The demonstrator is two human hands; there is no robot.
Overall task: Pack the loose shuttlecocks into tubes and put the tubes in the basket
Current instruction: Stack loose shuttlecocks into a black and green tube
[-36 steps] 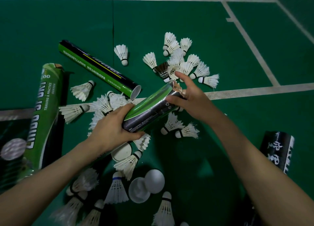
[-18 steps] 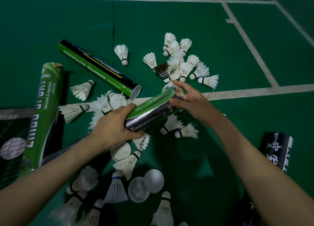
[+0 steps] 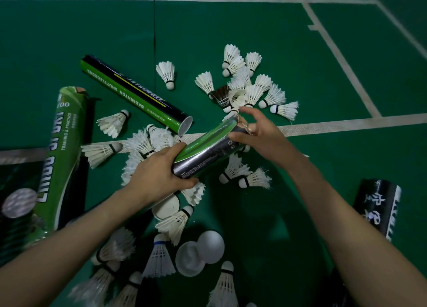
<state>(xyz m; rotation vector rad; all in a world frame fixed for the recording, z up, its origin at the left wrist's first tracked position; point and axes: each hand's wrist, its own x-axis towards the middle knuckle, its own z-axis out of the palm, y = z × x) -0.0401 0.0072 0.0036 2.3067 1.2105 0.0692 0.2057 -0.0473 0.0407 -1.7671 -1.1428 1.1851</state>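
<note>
One view, worn on the person's head, facing forward and steeply down onto the floor [image 3: 69, 41]. It sits close: both forearms run in from the bottom corners. The left hand [image 3: 157, 175] grips the tube [image 3: 208, 149] near mid-frame, and the right hand [image 3: 261, 138] curls at its open end. The wide lens slants the lines [image 3: 346, 124] near the edges. Farther floor fills the top. Shuttlecocks [image 3: 159, 258] at the bottom edge go soft, and the green tube [image 3: 57, 156] at the left edge blurs.
</note>
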